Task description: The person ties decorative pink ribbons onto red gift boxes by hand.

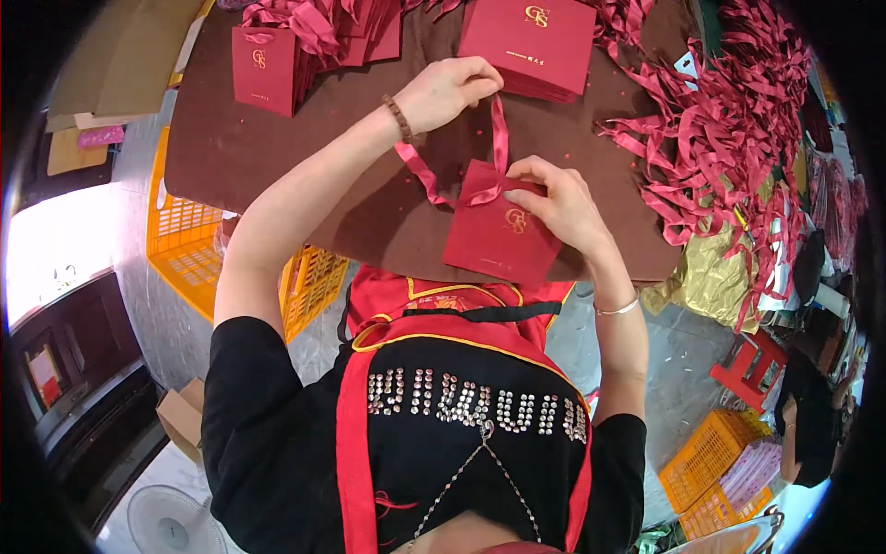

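The small red paper bag (498, 235) lies flat at the near edge of the brown table (231, 138). The right hand (558, 205) pinches its top edge; the left hand (448, 90) is closed on the ribbon (499, 129) (drawn taut). Best to pull evenly while pinning the bag. Loose ribbons (720, 138) lie heaped to the right.

A flat dark-red paper bag (498, 235) with a small gold emblem lies at the near edge of the brown table (240, 157), tilted, a red ribbon threaded through its top. A stack of the same bags (540, 42) lies flat at the far edge. Left of it, one bag (264, 69) stands upright with more behind it. A brown cardboard box (182, 417) sits on the floor at lower left. Flat cardboard sheets (120, 55) lie at upper left.
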`<state>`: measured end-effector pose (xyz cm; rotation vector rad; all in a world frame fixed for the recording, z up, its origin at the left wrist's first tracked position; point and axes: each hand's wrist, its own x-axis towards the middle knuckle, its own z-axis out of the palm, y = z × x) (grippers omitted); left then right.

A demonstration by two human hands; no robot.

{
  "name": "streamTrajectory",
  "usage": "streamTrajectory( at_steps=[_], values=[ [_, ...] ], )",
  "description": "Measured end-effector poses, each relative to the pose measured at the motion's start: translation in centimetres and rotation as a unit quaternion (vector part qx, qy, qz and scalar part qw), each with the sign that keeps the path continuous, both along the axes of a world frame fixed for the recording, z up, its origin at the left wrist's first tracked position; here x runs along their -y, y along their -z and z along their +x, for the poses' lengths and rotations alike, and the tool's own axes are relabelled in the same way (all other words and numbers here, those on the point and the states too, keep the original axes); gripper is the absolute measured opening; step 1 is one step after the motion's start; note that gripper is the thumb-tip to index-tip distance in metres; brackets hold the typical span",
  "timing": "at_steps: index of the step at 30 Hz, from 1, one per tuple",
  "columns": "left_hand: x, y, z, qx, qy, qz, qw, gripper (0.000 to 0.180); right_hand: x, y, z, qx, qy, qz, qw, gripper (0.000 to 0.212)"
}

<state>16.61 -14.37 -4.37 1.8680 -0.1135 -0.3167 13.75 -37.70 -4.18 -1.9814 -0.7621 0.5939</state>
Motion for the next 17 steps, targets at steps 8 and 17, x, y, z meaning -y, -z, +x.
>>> streamTrajectory(
  at_steps=[8,17],
  values=[
    [-4.7,-0.1,-9.0,0.224,0.129,0.353,0.899,0.047,4.0,0.2,1.0,0.213,0.075,-0.074,0.971,0.031],
    [-5.2,0.2,-14.0,0.127,0.048,0.341,0.930,0.018,5.2,1.3,-2.0,0.211,0.077,-0.178,0.958,0.051]
  ],
)
